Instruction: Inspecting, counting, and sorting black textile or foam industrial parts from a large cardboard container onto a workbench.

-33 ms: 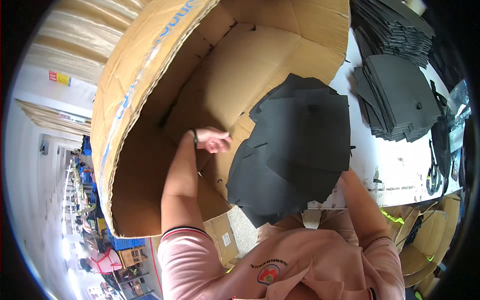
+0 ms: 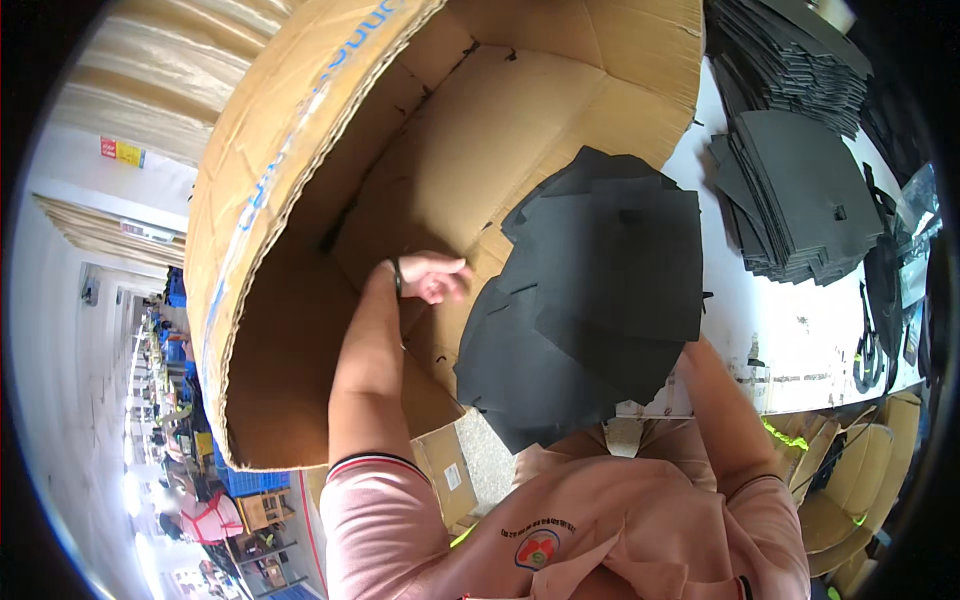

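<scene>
A loose, uneven pile of black sheets (image 2: 620,270) lies in front of me, fanned out at its edges. It overlaps the side of a large cardboard box (image 2: 490,130) and the white table. My left hand (image 2: 435,277) hovers inside the box, just left of the pile and apart from it. Its fingers are half curled and slightly blurred, the thumb stands off, and nothing shows in it. My right forearm (image 2: 725,400) runs under the pile's lower right edge; the sheets hide that hand and its fingers.
On the white table (image 2: 780,340) at the right stands a neat stack of dark grey panels (image 2: 800,190), with another stack (image 2: 790,60) behind it. Black-handled scissors (image 2: 866,350) lie near the table's right end. Folded cardboard (image 2: 850,490) sits below. A person (image 2: 210,515) is far off at lower left.
My left hand has shifted slightly to the right, toward the black sheets. The box also appears a little farther right in view. The sheets look nearly unchanged.
</scene>
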`<state>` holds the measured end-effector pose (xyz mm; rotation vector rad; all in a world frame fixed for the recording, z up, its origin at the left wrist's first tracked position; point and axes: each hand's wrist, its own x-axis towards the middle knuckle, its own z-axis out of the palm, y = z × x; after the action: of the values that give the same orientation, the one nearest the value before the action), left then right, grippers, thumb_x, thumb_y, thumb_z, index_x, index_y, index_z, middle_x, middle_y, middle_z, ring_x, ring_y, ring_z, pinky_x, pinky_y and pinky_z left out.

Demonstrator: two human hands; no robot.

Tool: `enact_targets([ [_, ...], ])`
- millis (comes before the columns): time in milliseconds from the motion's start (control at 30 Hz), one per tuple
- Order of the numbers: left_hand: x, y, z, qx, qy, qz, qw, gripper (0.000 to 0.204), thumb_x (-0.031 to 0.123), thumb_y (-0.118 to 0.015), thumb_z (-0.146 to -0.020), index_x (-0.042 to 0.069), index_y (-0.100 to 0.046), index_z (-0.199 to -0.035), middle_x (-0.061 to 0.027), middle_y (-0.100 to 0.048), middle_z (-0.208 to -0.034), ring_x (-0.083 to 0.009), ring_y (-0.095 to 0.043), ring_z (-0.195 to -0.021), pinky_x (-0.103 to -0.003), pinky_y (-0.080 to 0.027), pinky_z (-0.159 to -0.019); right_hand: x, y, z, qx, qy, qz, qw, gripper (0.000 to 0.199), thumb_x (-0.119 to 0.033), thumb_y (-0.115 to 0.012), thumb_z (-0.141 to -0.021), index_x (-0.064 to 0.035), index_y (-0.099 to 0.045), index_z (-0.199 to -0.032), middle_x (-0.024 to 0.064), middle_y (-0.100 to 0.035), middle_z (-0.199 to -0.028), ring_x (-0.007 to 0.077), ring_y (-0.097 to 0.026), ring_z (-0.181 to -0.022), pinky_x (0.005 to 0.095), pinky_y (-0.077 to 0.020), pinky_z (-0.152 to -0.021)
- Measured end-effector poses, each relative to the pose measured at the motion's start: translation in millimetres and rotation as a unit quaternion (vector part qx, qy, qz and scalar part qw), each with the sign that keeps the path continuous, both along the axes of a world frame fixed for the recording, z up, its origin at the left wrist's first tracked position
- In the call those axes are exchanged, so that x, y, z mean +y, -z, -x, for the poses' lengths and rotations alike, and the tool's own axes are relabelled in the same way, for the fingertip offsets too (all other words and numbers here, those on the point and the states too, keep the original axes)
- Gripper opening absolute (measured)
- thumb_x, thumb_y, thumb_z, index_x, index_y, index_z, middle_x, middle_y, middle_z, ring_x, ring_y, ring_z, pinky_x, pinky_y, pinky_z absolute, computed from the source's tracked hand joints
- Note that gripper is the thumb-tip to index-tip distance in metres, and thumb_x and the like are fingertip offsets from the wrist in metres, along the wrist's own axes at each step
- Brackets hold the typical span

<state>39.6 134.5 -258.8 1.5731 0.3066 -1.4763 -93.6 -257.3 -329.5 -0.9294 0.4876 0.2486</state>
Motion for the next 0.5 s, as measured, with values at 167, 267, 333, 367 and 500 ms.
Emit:
enact_targets([
  [167, -26.6, -7.4, 28.7, -0.105, -0.061, -0.035, 0.992, 0.049, 0.046, -0.063, -0.086, 0.014, -0.05, -0.119, -0.0016, -0.06, -0.075, -0.0074, -0.046, -0.053, -0.024, -0.04, -0.05, -5.4, -0.1, -7.3, 0.008, -0.014, -0.011, 1.0, 0.039, -0.017, -0.059, -0.09, 0.0002, -0.049, -0.124, 0.0099, -0.061, -0.115, 0.0196, -0.06, -0.1, 0.0327, -0.0488, -0.086],
  [267, -43.1, 20.4, 47.3, -0.182, -0.084, -0.142, 0.969, 0.079, 0.041, -0.067, -0.084, 0.007, -0.021, -0.138, -0.0003, -0.054, -0.072, -0.0064, -0.042, -0.048, -0.024, -0.035, -0.044, -7.5, 0.7, -8.0, 0.01, -0.02, -0.015, 1.0, 0.039, -0.017, -0.058, -0.09, 0.0002, -0.049, -0.124, 0.01, -0.061, -0.116, 0.0195, -0.06, -0.1, 0.0326, -0.0488, -0.086],
  [333, -72.9, 35.7, 58.6, -0.26, -0.133, -0.182, 0.939, 0.097, 0.038, -0.07, -0.082, 0.002, -0.007, -0.147, -0.0001, -0.047, -0.069, -0.0064, -0.034, -0.043, -0.023, -0.028, -0.037, -13.1, 3.8, -11.9, 0.011, -0.011, -0.013, 1.0, 0.039, -0.017, -0.058, -0.091, 0.0002, -0.049, -0.124, 0.01, -0.061, -0.116, 0.0195, -0.06, -0.1, 0.0326, -0.0488, -0.086],
  [367, -61.7, 59.3, 61.7, -0.343, -0.081, -0.277, 0.894, 0.094, 0.036, -0.068, -0.083, 0.003, -0.008, -0.147, -0.0099, -0.059, -0.086, -0.0177, -0.057, -0.06, -0.03, -0.047, -0.052, -9.5, 2.1, -12.6, 0.007, -0.018, -0.018, 1.0, 0.039, -0.017, -0.058, -0.091, 0.0002, -0.049, -0.124, 0.01, -0.061, -0.116, 0.0195, -0.06, -0.1, 0.0326, -0.0488, -0.086],
  [500, -64.7, 83.3, 69.8, -0.468, -0.115, -0.368, 0.795, 0.089, 0.033, -0.065, -0.084, 0.006, -0.009, -0.148, -0.0282, -0.041, -0.131, -0.0373, -0.04, -0.123, -0.037, -0.035, -0.101, -2.5, -4.1, -15.7, 0.001, -0.018, -0.029, 0.999, 0.039, -0.017, -0.058, -0.091, 0.0002, -0.049, -0.124, 0.01, -0.061, -0.116, 0.0195, -0.06, -0.1, 0.0325, -0.0488, -0.086],
])
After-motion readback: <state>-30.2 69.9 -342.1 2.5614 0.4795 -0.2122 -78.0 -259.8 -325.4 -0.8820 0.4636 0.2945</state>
